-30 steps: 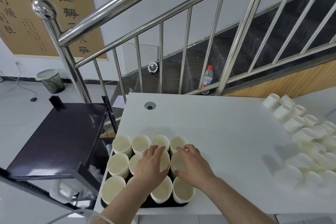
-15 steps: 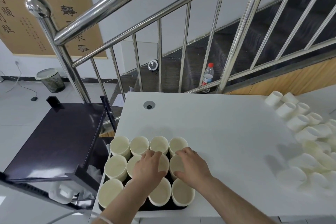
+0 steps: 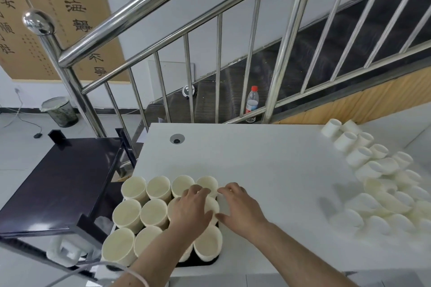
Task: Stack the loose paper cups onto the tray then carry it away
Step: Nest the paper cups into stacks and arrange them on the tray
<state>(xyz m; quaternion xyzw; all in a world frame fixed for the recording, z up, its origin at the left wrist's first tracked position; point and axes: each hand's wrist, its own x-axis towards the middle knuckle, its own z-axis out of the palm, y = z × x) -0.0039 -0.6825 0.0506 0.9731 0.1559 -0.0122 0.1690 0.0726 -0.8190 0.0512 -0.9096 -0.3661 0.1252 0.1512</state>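
Setting: white table (image 3: 268, 165) at the foot of a staircase with a stainless steel railing (image 3: 163, 0); a calligraphy scroll (image 3: 58, 18) hangs on the wall behind.
Head view, tray: black tray (image 3: 198, 262) at the near left corner of the table, packed with upright paper cups (image 3: 158, 187) standing rim to rim in rows.
Left hand: left hand (image 3: 190, 213) lies palm down over the cups in the middle of the tray, fingers loosely spread and resting on the rims; it covers what is beneath, so a grip cannot be made out.
Right hand: right hand (image 3: 240, 208) sits at the tray's right edge, fingers (image 3: 224, 190) spread and lightly bent, tips touching the far right cup, thumb against the cup nearer the person; nothing is clasped.
Loose cups: heap of loose paper cups (image 3: 377, 184) lying on their sides along the table's right side, well apart from the tray.
Table detail: round cable grommet (image 3: 177, 139) near the far left edge.
Surroundings: dark side cart (image 3: 60, 182) just left of the table; plastic water bottle (image 3: 251, 102) with a red cap on the stair behind the railing; waste bin (image 3: 59, 110) on the floor by the wall.
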